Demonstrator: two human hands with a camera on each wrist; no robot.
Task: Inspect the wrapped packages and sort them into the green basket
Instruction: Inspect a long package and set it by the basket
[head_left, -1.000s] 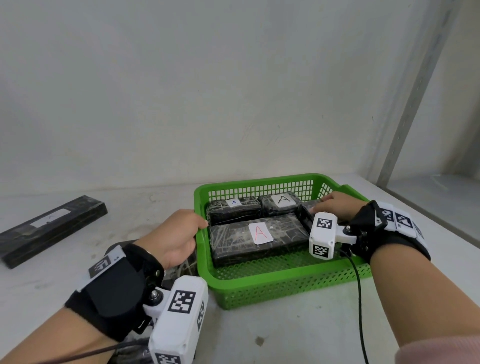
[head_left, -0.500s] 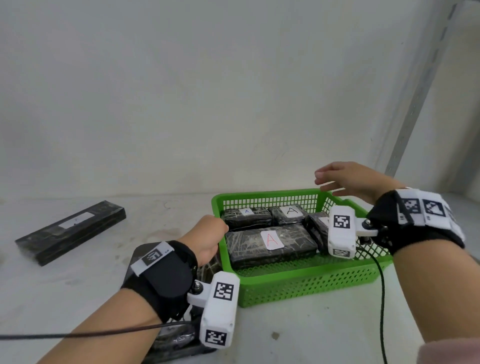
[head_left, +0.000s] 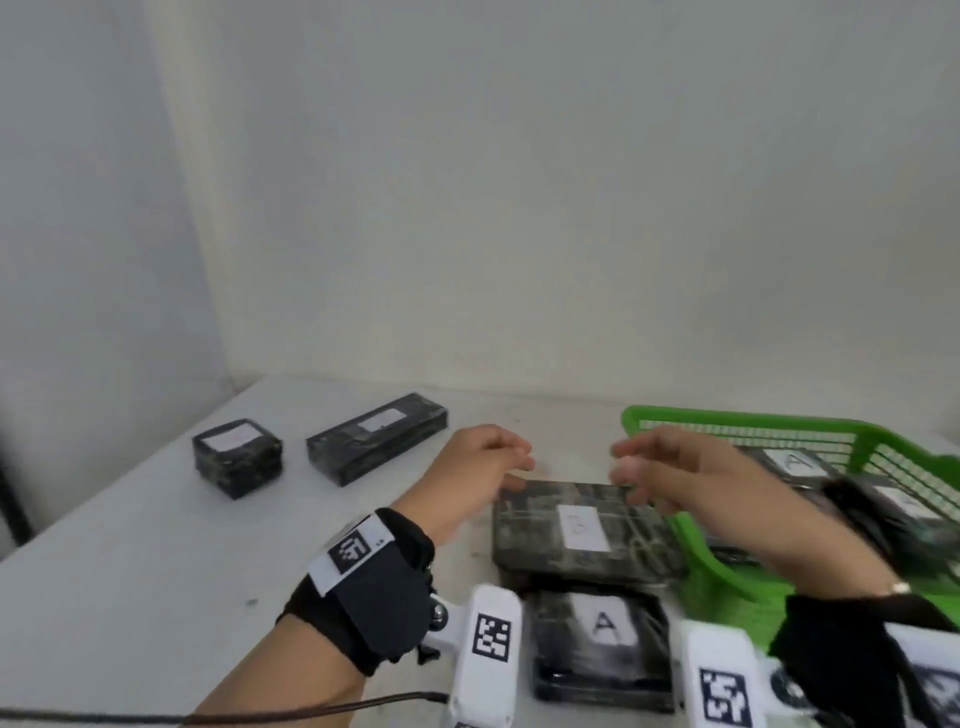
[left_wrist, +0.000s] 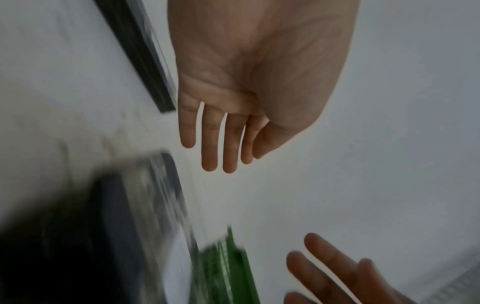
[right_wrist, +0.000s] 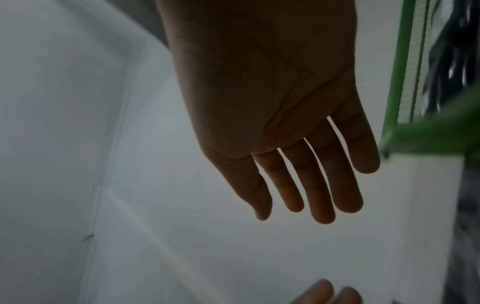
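Note:
A flat black wrapped package (head_left: 576, 525) with a white label lies on the table against the left wall of the green basket (head_left: 753, 422). My left hand (head_left: 493, 460) and right hand (head_left: 641, 470) hover just above its far edge, facing each other and holding nothing. The wrist views show the left hand (left_wrist: 218, 144) and the right hand (right_wrist: 311, 185) with straight, slightly spread fingers. A second package labelled A (head_left: 602, 636) lies nearer to me. Inside the basket lie more packages labelled A (head_left: 795, 462), partly hidden by my right forearm.
A long black package (head_left: 376, 436) and a small block-shaped package (head_left: 239, 456) sit on the white table at the far left, near the wall corner. The wall stands close behind the table. The basket rim (right_wrist: 405, 82) is just right of my right hand.
My right hand has left the basket and swung left over its rim. My left hand has lifted off the basket's left wall. Both now meet over the flat package; the view has turned left.

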